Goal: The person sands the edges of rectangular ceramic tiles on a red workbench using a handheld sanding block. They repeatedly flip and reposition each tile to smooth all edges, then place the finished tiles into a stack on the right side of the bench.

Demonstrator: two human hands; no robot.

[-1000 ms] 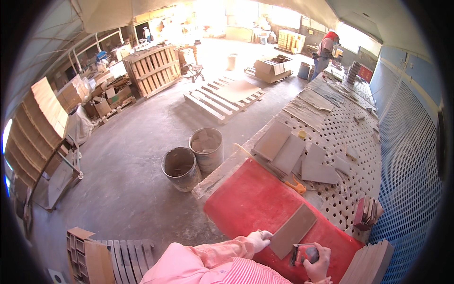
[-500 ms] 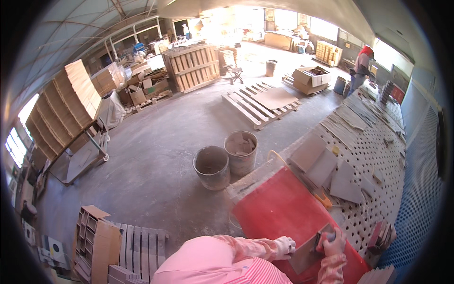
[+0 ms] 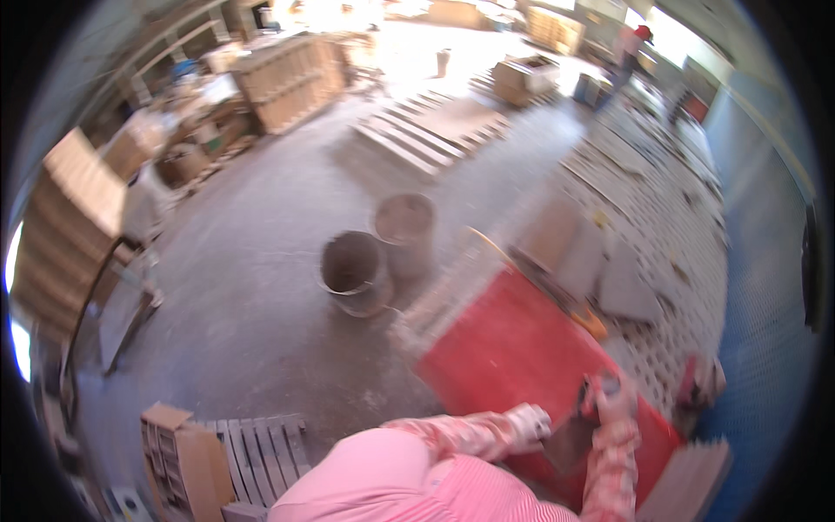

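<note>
My left hand (image 3: 529, 424), in a light glove, closes on the left edge of a flat grey-brown slab (image 3: 570, 445) lying on a red sheet (image 3: 513, 344). My right hand (image 3: 616, 400), also gloved, is wrapped round a red-and-dark hand tool (image 3: 589, 396) at the slab's far end. Blur hides the tool's exact kind and whether it touches the slab. Both forearms are in pink patterned sleeves. Beyond the red sheet, an orange-yellow tool (image 3: 590, 324) rests near several grey slabs (image 3: 626, 283) on the bench.
The perforated bench (image 3: 687, 304) runs away beside a blue mesh wall (image 3: 757, 348). Two buckets (image 3: 355, 277) stand on the floor left of it. A wooden pallet (image 3: 409, 143) lies farther off. Stacked slabs (image 3: 687, 483) sit near right. A person (image 3: 628, 56) stands at the bench's far end.
The view has tilted and blurred, shifting the background up and left. Both hands appear higher in the picture, the right one more so. Each keeps its hold.
</note>
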